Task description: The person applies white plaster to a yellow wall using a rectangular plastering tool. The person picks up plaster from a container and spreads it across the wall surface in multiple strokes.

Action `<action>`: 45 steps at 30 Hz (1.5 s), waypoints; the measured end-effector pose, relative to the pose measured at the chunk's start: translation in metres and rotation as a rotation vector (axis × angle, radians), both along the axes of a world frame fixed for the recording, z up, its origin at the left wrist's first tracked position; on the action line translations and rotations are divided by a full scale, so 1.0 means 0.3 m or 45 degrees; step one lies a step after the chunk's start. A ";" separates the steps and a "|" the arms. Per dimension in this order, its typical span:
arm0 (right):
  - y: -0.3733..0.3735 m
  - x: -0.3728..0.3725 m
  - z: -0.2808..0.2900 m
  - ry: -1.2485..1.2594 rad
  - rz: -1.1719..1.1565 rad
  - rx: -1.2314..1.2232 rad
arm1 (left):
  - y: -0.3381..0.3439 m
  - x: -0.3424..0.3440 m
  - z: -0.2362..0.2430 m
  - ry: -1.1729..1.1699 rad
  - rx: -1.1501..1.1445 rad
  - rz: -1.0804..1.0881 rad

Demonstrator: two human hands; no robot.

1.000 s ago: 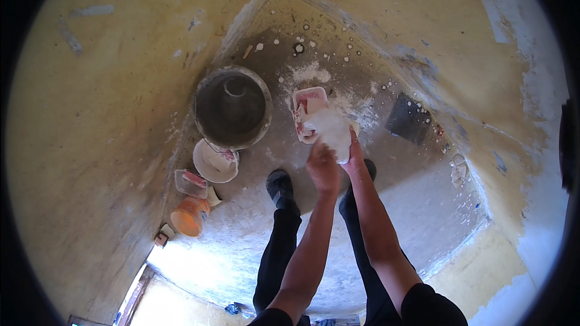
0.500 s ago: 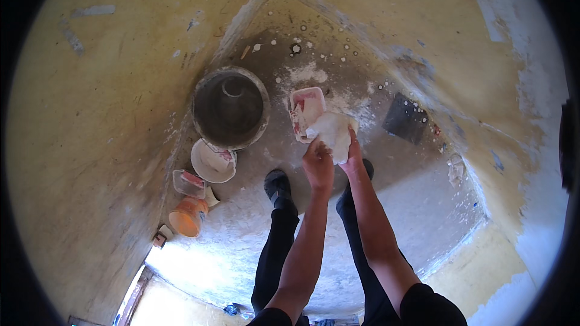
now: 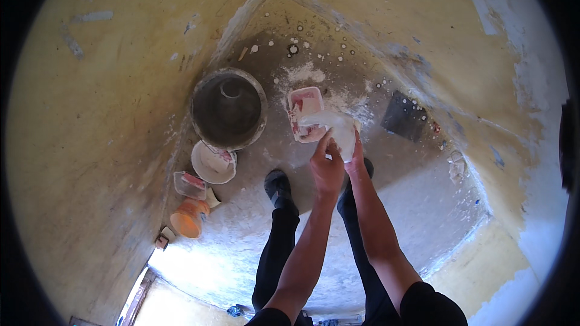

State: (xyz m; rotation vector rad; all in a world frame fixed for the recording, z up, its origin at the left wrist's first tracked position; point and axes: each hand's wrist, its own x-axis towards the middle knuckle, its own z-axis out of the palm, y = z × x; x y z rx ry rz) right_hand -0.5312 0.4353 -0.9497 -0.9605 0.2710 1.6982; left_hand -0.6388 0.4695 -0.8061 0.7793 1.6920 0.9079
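Observation:
A white, soft-looking bag or sheet (image 3: 343, 131) is held in front of me, partly covering a rectangular white tub (image 3: 305, 102) with pinkish residue and powder. My right hand (image 3: 356, 160) grips the bag's right side and lower edge. My left hand (image 3: 326, 166) has its fingertips on the bag's lower left, fingers curled with the index reaching upward. What the bag holds is hidden. Powder (image 3: 304, 70) is scattered on the floor around the tub.
Along the left wall stand a large dark tub (image 3: 226, 115), a white bucket (image 3: 208, 163), a clear container (image 3: 184, 186) and an orange bucket (image 3: 187, 223). A dark flat square (image 3: 396, 118) lies at the right. My shoes (image 3: 278, 187) are below; yellow walls surround the corner.
My left hand's fingers have shifted up and onto the white bag, whose folded shape has changed slightly. My right hand keeps its grip.

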 end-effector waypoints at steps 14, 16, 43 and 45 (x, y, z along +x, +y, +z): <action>0.020 0.108 -0.086 -0.058 0.074 -0.247 | -0.053 0.117 0.189 -0.218 -0.166 -0.014; 0.036 0.116 -0.077 -0.074 0.088 -0.277 | -0.055 0.117 0.201 -0.227 -0.175 -0.008; 0.120 0.072 -0.003 -0.023 0.172 -0.174 | -0.044 -0.072 -0.119 -0.019 -0.140 0.133; 0.114 0.070 -0.003 -0.008 0.166 -0.182 | -0.045 -0.065 -0.134 -0.083 -0.118 0.121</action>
